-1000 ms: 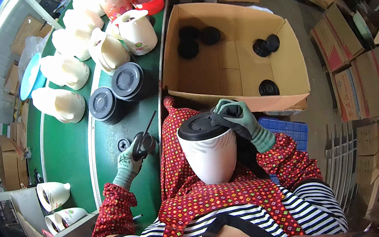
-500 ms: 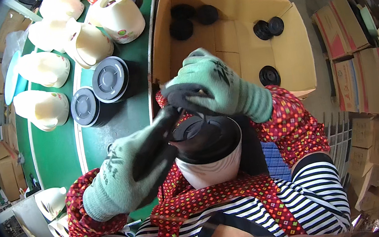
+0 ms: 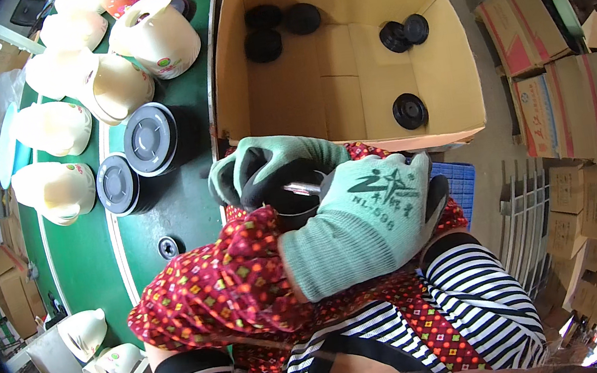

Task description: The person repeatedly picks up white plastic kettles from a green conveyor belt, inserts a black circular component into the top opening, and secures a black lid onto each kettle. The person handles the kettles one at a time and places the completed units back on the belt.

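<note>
- Left hand (image 3: pixel 365 223) in a green glove lies over the work, fingers curled around it; right hand (image 3: pixel 266 172) grips the far side, closed.
- Held between them, in the lap just below the cardboard box (image 3: pixel 447 51): a dark round plastic part (image 3: pixel 294 206), mostly hidden, shape unclear.
- Judged light, rigid, smooth plastic; grip by the rim.
- Thin metal tool (image 3: pixel 304 187) shows between the gloves.

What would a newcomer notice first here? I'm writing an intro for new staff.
Two green-gloved hands, left hand and right hand, meet low in the middle over a dark, mostly hidden part. Behind them stands an open cardboard box holding black round lids; cream kettle bodies crowd the green belt at left.
</note>
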Action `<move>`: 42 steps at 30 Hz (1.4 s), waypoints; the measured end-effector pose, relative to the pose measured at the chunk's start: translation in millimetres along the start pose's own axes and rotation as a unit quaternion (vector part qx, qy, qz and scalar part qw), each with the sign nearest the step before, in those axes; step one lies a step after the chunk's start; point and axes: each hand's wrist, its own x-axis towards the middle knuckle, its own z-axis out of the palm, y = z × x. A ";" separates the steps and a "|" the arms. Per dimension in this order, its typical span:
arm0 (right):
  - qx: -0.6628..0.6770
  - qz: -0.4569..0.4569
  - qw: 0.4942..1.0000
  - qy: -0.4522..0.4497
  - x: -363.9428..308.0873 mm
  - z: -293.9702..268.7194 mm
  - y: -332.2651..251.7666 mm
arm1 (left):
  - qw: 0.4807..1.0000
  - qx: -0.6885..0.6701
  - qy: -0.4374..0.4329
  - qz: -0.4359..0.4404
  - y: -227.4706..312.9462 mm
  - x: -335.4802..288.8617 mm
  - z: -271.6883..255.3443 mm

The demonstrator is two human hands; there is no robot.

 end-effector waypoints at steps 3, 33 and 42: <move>-0.010 0.029 0.998 0.049 -8.7 9.5 -3.3 | 0.996 -0.011 0.068 0.056 -7.2 -4.3 9.0; -0.662 0.083 0.685 0.292 -83.2 81.0 -49.5 | 0.995 0.047 0.014 -0.085 -129.9 -103.9 -53.7; -0.740 0.257 0.587 0.205 -48.7 138.2 -98.7 | 0.990 -0.055 0.089 0.090 -232.0 -62.1 -12.5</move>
